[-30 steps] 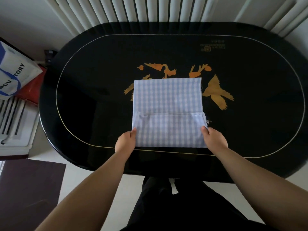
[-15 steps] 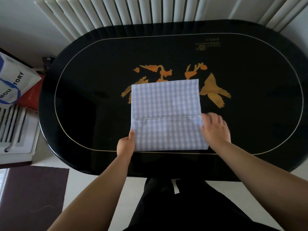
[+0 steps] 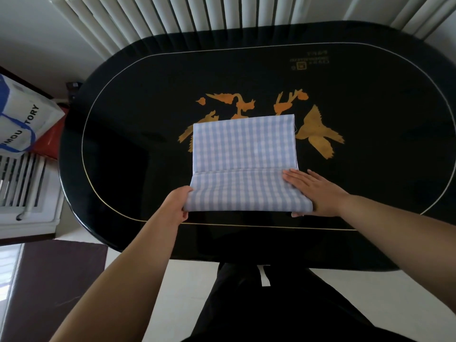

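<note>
Blue-white checked cloth [image 3: 243, 166] folded, lying mid black counter [image 3: 370, 144]. My left hand [image 3: 176, 206] pinching near-left corner, fingers curled round it. Right hand [image 3: 312, 193] flat, fingers straight, pressing near-right fold.

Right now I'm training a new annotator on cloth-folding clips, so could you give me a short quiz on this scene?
1. True or false: the right hand lies flat, fingers straight, on the checked cloth.
2. Which corner of the cloth does the left hand grip? A) near left B) far left C) far right
3. Fill in: on the black table, a painted gold ___ shows just right of the cloth.
Key: 1 true; 2 A; 3 bird.
</note>
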### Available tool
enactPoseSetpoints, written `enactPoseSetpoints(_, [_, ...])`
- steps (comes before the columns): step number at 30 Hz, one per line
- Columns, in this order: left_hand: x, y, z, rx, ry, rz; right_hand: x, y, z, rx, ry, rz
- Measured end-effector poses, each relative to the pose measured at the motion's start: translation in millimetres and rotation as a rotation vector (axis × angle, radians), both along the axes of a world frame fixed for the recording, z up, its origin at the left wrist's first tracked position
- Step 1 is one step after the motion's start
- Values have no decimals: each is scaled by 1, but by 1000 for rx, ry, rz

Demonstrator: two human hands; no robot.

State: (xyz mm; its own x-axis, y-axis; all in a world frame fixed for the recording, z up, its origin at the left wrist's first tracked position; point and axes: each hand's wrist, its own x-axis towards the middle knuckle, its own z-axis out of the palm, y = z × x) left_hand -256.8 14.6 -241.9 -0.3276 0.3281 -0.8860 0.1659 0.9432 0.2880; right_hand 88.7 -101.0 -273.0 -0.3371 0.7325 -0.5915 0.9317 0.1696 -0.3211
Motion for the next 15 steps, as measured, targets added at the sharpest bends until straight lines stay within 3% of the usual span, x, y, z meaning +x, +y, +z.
enactPoseSetpoints(5, [-3, 3, 8, -49, -74, -13, -1, -5, -15, 109, 155, -228])
enactPoseSetpoints(8, [-7, 5, 10, -68, -62, -146, -5, -7, -19, 143, 240, -314])
enactPoseSetpoints(10, [-9, 6, 7, -18, 172, -485, -5, -7, -28, 3, 378, -495])
enactPoseSetpoints(13, [-23, 11, -5, 452, 718, -1270, -6, 10, -11, -456, 960, -1247])
enactPoseSetpoints(14, [-28, 11, -8, 614, 752, -1522, -2, 15, -18, -604, 1179, -1476])
enactPoseSetpoints(15, [-35, 17, -10, 645, 690, -1751, -3, 19, -14, -661, 1216, -1559])
